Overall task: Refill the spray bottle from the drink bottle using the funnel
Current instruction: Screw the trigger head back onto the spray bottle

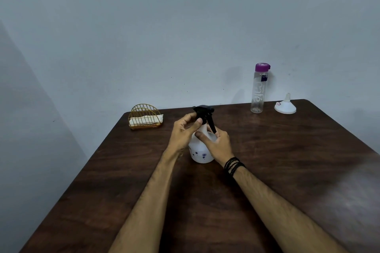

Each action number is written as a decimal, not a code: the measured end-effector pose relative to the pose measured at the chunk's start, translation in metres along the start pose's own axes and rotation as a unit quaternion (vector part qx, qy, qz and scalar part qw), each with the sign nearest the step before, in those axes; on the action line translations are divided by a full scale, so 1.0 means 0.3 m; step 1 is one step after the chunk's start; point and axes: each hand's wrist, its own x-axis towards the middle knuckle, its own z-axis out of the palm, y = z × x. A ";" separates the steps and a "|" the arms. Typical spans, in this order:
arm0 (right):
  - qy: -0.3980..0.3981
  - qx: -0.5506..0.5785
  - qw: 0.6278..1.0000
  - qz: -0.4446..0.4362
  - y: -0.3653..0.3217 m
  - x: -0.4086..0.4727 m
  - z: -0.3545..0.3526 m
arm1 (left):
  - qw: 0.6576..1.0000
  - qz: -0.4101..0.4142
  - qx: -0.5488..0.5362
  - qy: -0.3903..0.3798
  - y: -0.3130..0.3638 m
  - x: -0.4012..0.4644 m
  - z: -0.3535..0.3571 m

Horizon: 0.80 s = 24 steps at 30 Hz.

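Because the spray bottle (200,150) is thin white plastic and looks nearly empty, I judge it light and a little squashy, easy to tip if only its top is twisted, so the body is best braced low while the stiff black trigger head (203,114) is turned at its collar. It stands upright near the middle of the table (287,170), between both hands. The left hand (184,132) has its fingers curled round the black head, thumb and forefinger pinching at the neck; the right hand (218,142) wraps the shoulder of the bottle, thumb pressed on the front, though whether its fingertips also touch the trigger lever I cannot quite tell. The drink bottle (259,88), clear, rigid and capped in purple, stands at the far edge, well apart; it is probably smooth and slippery, best gripped mid-body. The funnel (285,106) lies mouth-down just beside it, light and stiff. Count: one spray bottle, one drink bottle, one funnel, one wire napkin holder (145,117).
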 end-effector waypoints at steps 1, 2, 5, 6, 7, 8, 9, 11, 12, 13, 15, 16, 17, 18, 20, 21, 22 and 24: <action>-0.001 0.004 1.000 0.004 -0.002 -0.002 0.000 | 1.000 -0.001 0.007 0.007 -0.002 -0.002 0.003; -0.002 0.007 1.000 0.006 -0.004 -0.005 0.000 | 1.000 -0.003 0.017 0.021 -0.006 -0.003 0.005; -0.013 0.025 1.000 0.010 -0.002 -0.005 -0.003 | 0.999 -0.006 0.009 0.044 -0.008 -0.003 0.012; -0.019 0.029 0.999 0.012 -0.006 -0.004 -0.005 | 0.999 -0.004 0.004 0.038 -0.006 -0.002 0.012; -0.024 0.030 0.999 0.014 -0.008 -0.002 -0.008 | 1.000 -0.005 -0.001 0.029 -0.006 0.000 0.012; -0.027 0.030 0.999 0.016 -0.012 -0.001 -0.010 | 1.000 -0.004 -0.001 0.019 -0.004 0.001 0.009; -0.030 0.032 0.999 0.018 -0.012 0.000 -0.011 | 1.000 -0.002 -0.001 0.009 -0.003 0.002 0.006; -0.031 0.040 0.999 0.020 -0.019 0.000 -0.013 | 1.000 -0.002 0.008 -0.013 0.002 0.008 -0.004; -0.032 0.043 0.998 0.019 -0.021 -0.001 -0.012 | 1.000 -0.005 0.015 -0.022 0.007 0.011 -0.009; -0.033 0.045 0.998 0.018 -0.022 -0.001 -0.011 | 0.999 -0.007 0.019 -0.032 0.014 0.013 -0.011; -0.035 0.047 0.998 0.018 -0.024 -0.002 -0.011 | 0.998 -0.008 0.029 -0.050 0.019 0.016 -0.017; -0.036 0.049 0.998 0.019 -0.027 -0.003 -0.013 | 0.998 -0.007 0.034 -0.054 0.019 0.017 -0.017; -0.040 0.051 0.998 0.021 -0.028 -0.004 -0.013 | 0.998 -0.007 0.037 -0.054 0.014 0.017 -0.019; -0.044 0.052 0.997 0.021 -0.031 -0.004 -0.015 | 0.998 -0.006 0.037 -0.054 0.011 0.016 -0.020; -0.052 0.059 0.997 0.022 -0.034 -0.005 -0.017 | 0.998 -0.009 0.033 -0.055 0.013 0.013 -0.021; -0.058 0.066 0.996 0.024 -0.035 -0.005 -0.019 | 0.998 -0.010 0.035 -0.056 0.015 0.013 -0.022; -0.064 0.073 0.995 0.029 -0.036 -0.004 -0.025 | 0.998 -0.009 0.039 -0.058 0.016 0.015 -0.022; -0.086 0.085 0.992 0.039 -0.041 -0.001 -0.038 | 0.997 -0.009 0.046 -0.061 0.018 0.014 -0.021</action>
